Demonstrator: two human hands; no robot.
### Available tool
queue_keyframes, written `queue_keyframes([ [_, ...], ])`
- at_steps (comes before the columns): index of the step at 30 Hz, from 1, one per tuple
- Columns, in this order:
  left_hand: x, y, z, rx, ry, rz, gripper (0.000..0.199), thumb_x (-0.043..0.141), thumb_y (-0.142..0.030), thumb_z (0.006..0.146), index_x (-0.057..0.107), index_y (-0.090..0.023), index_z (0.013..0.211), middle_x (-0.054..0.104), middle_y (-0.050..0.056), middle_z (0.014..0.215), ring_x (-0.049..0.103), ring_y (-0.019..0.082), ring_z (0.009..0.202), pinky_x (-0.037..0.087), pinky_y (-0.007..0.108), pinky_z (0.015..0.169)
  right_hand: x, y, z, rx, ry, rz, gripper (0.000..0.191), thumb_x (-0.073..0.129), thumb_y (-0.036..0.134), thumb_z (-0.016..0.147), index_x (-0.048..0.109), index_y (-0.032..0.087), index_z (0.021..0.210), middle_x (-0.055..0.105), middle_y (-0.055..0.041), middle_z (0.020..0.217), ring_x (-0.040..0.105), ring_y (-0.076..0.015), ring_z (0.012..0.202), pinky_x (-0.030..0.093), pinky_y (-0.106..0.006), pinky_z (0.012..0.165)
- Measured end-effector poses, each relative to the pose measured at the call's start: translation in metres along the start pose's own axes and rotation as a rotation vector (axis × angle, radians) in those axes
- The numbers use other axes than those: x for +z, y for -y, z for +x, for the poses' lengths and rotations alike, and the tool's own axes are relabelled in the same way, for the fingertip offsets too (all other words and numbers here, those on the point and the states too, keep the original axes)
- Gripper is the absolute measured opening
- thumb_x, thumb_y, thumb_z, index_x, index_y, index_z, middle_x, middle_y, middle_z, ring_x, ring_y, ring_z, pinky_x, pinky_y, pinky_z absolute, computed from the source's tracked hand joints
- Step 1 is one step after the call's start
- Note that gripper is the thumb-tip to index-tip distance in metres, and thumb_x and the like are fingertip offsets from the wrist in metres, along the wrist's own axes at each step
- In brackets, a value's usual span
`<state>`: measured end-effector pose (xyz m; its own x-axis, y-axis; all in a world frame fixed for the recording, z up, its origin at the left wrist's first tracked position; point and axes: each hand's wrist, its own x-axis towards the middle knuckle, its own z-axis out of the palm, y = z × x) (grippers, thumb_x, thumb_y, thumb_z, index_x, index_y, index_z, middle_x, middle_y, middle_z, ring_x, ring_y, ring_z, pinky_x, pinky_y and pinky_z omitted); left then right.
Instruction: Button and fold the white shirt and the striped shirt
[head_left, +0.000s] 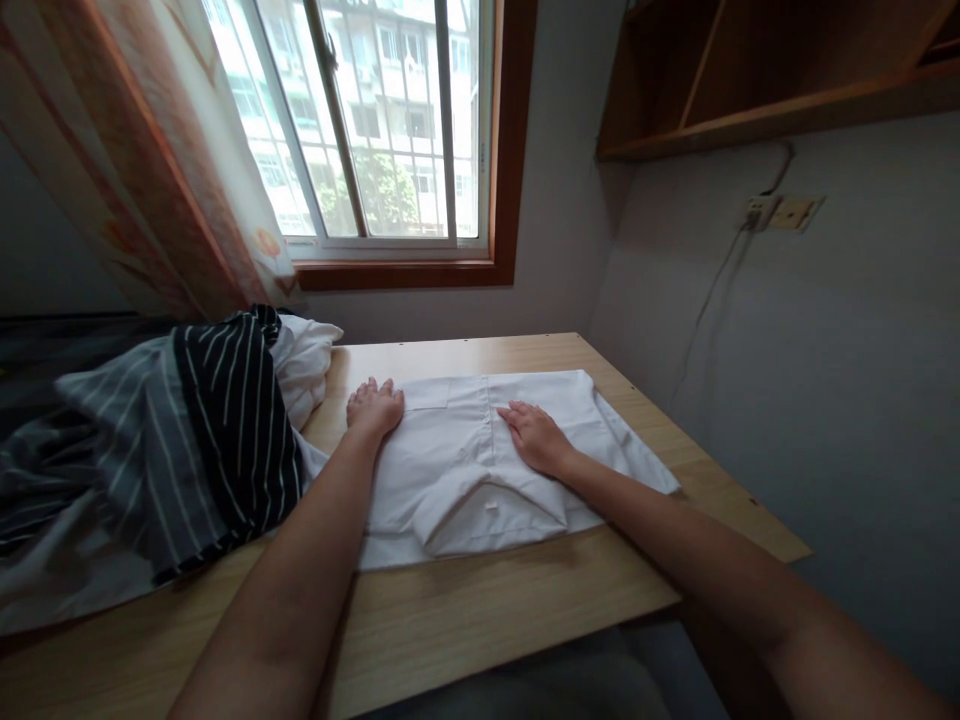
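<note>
Resting open, gripping nothing, left hand [375,407] and right hand [536,437] touch a white shirt [450,445] between the worktop's [510,610] near and far edges.

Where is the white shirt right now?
In the head view, the white shirt lies on the wooden table, under both hands, right of the striped cloth.

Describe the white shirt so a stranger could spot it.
Below the window is a pale wooden table. The shirt lies on it beneath the left hand and right hand. Unlike the crumpled striped-and-white heap at left, it lies flat, collar toward the camera.
</note>
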<state>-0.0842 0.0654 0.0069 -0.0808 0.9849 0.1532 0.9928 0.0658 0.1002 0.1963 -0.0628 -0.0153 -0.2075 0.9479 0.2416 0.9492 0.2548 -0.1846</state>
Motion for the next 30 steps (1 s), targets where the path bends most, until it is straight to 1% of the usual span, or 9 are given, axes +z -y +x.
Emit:
queue_keyframes([
  [3,-0.001,0.000,0.000,-0.006,0.014,-0.003,0.060,0.026,-0.042,0.097,0.043,-0.016,0.148,0.032,0.014,0.159,0.030,0.029,0.145,0.024,0.043,0.117,-0.004,-0.022,-0.007,0.042,0.016,-0.054,0.047,0.030,0.028,0.102,0.049,0.022,0.144,0.042,-0.0079,0.153,0.038,-0.0220,0.142,0.026,-0.043,0.118],
  [6,-0.002,0.000,-0.001,0.002,0.019,0.000,0.060,0.027,-0.042,0.097,0.043,-0.017,0.148,0.032,0.013,0.159,0.030,0.030,0.145,0.023,0.043,0.117,-0.008,-0.046,-0.017,0.129,0.034,-0.116,0.049,0.029,0.033,0.102,0.045,0.022,0.147,0.037,-0.0075,0.156,0.032,-0.0238,0.145,0.023,-0.046,0.119],
  [10,-0.001,0.001,-0.001,0.012,0.018,0.006,0.060,0.026,-0.042,0.097,0.042,-0.016,0.149,0.032,0.015,0.159,0.030,0.030,0.145,0.023,0.043,0.117,-0.016,-0.072,-0.030,0.212,0.093,-0.153,0.051,0.027,0.035,0.103,0.042,0.021,0.149,0.034,-0.0067,0.158,0.029,-0.0221,0.146,0.020,-0.043,0.120],
  [16,-0.001,0.001,0.000,0.002,0.033,0.004,0.060,0.026,-0.043,0.097,0.041,-0.017,0.149,0.031,0.014,0.159,0.029,0.029,0.146,0.023,0.042,0.118,-0.021,-0.099,-0.044,0.311,0.118,-0.138,0.054,0.025,0.042,0.102,0.037,0.024,0.151,0.029,-0.0057,0.160,0.025,-0.0218,0.148,0.018,-0.048,0.119],
  [20,0.000,0.002,0.000,0.008,0.026,0.005,0.061,0.026,-0.043,0.097,0.042,-0.017,0.149,0.031,0.015,0.159,0.030,0.030,0.145,0.023,0.042,0.117,-0.023,-0.111,-0.050,0.358,0.105,-0.170,0.054,0.027,0.040,0.101,0.039,0.020,0.150,0.032,-0.0090,0.159,0.027,-0.0231,0.147,0.019,-0.050,0.119],
  [23,0.001,0.001,0.001,0.010,0.018,0.009,0.060,0.026,-0.043,0.096,0.043,-0.017,0.148,0.032,0.014,0.158,0.031,0.030,0.145,0.025,0.044,0.117,-0.028,-0.109,-0.052,0.331,0.027,-0.225,0.052,0.030,0.038,0.101,0.044,0.017,0.147,0.035,-0.0118,0.157,0.027,-0.0257,0.147,0.016,-0.050,0.120],
  [26,0.001,0.001,0.001,0.005,0.013,0.010,0.060,0.027,-0.043,0.096,0.044,-0.018,0.148,0.033,0.014,0.158,0.031,0.030,0.145,0.025,0.045,0.116,-0.033,-0.092,-0.056,0.183,-0.084,-0.235,0.051,0.033,0.037,0.101,0.047,0.017,0.145,0.033,-0.0113,0.158,0.023,-0.0253,0.148,0.011,-0.047,0.122],
  [28,0.001,0.001,0.001,0.002,0.016,0.009,0.060,0.027,-0.043,0.096,0.043,-0.017,0.148,0.032,0.014,0.158,0.031,0.030,0.145,0.024,0.044,0.117,-0.031,-0.074,-0.063,0.054,-0.102,-0.171,0.052,0.032,0.040,0.101,0.046,0.019,0.146,0.034,-0.0094,0.158,0.023,-0.0235,0.148,0.013,-0.045,0.122],
  [30,0.000,0.001,0.001,0.002,0.024,0.010,0.061,0.026,-0.043,0.096,0.042,-0.017,0.149,0.032,0.014,0.159,0.030,0.030,0.145,0.023,0.043,0.117,-0.026,-0.058,-0.072,-0.040,-0.069,-0.093,0.053,0.030,0.043,0.102,0.044,0.021,0.148,0.036,-0.0084,0.157,0.027,-0.0224,0.147,0.019,-0.044,0.121],
])
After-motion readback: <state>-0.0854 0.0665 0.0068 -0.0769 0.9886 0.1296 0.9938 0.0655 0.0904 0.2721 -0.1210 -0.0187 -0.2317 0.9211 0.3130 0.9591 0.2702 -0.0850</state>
